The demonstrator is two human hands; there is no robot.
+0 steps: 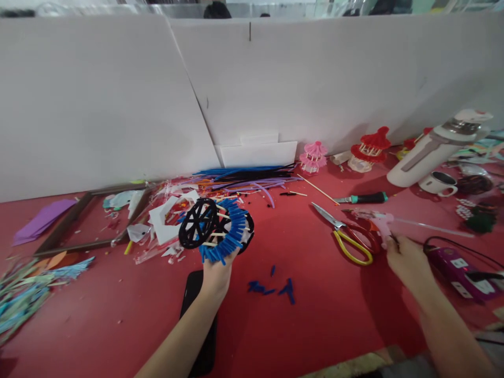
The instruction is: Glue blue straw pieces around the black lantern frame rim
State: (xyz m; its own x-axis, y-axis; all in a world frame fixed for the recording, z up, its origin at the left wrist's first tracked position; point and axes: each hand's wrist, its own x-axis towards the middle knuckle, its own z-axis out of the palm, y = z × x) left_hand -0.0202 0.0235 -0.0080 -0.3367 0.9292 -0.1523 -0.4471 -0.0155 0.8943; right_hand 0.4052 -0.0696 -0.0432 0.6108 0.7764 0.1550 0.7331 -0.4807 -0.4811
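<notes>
My left hand (216, 273) holds up a small lantern-like model (216, 229) made of black and blue pipe cleaners with wooden sticks, above the red table (299, 325). My right hand (407, 260) reaches to the right and closes on the handle of a pink glue gun (381, 224) that lies beside red-and-yellow scissors (350, 236). Small blue pipe-cleaner scraps (275, 287) lie between my hands.
A bundle of coloured pipe cleaners (248, 178) lies by the white partition (118, 105). Pink (314, 156) and red (370, 148) finished models, a screwdriver (364, 198), a white thermos (437, 147), a cup (438, 184), a purple device (466, 273), a dark phone (197, 320) and a wooden frame (79, 220) sit around.
</notes>
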